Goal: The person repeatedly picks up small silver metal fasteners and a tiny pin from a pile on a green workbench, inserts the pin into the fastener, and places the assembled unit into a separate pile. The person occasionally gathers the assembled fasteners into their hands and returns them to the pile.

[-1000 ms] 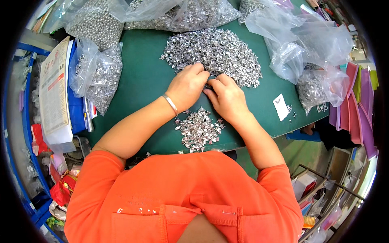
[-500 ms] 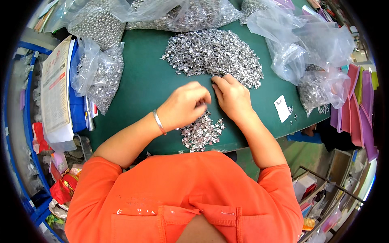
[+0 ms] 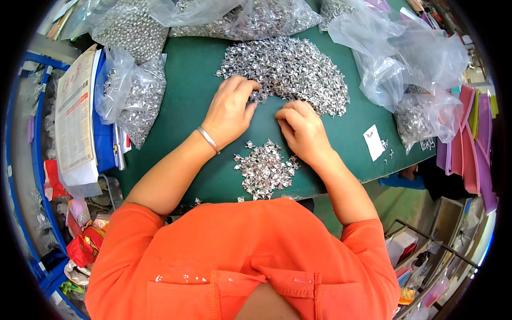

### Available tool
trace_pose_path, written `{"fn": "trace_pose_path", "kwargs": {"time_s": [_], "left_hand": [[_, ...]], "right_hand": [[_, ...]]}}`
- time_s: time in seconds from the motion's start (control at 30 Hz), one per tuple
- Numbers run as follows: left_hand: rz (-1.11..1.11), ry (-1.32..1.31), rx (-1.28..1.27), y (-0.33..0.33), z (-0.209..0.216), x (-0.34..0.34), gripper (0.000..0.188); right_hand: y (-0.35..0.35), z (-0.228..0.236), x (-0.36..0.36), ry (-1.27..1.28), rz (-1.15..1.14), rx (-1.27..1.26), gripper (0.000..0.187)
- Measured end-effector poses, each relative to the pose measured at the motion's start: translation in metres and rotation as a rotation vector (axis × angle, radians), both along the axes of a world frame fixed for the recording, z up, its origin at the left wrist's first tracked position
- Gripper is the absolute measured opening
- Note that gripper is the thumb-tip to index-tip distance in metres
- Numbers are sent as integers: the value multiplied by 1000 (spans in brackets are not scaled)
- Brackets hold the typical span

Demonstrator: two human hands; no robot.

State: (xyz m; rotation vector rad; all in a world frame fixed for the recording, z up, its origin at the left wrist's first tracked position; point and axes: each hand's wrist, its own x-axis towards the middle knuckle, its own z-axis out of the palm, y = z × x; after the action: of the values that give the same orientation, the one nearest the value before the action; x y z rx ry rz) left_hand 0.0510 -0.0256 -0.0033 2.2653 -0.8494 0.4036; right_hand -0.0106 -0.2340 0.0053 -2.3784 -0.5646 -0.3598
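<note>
A large heap of small silvery metal pieces [image 3: 288,69] lies on the green tabletop [image 3: 192,69]. My left hand [image 3: 229,109], with a silver bangle at its wrist, is at the heap's near left edge. Its fingers are bent over the edge pieces and the thumb stands apart from them. Just in front of the heap, my right hand [image 3: 304,130] has its fingers curled in against the thumb; whatever they may hold is hidden. Between my forearms, close to the table's front edge, sits a smaller pile of similar shiny pieces [image 3: 265,170].
Clear plastic bags of metal parts [image 3: 141,101] line the left and back. Another bag [image 3: 418,117] stands at the right, near a small white card [image 3: 374,142] and a few loose pieces. Papers [image 3: 74,114] and a blue rack [image 3: 34,160] flank the left; pink and purple folders [image 3: 469,149] hang right.
My left hand has moved from above the small pile forward to the big heap's edge, uncovering the small pile. My right hand has drawn back slightly from the heap.
</note>
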Motion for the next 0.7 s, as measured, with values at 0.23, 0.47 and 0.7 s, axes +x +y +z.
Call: {"fn": "trace_pose_path", "kwargs": {"time_s": [0.23, 0.47, 0.7], "left_hand": [[10, 107, -18, 18, 0, -7, 29], [-19, 431, -148, 23, 8, -21, 30], [-15, 378, -64, 19, 5, -28, 20]], "right_hand": [[-3, 21, 0, 278, 263, 151, 27], [-1, 12, 12, 254, 152, 173, 39], [6, 3, 6, 138, 62, 163, 27]]}}
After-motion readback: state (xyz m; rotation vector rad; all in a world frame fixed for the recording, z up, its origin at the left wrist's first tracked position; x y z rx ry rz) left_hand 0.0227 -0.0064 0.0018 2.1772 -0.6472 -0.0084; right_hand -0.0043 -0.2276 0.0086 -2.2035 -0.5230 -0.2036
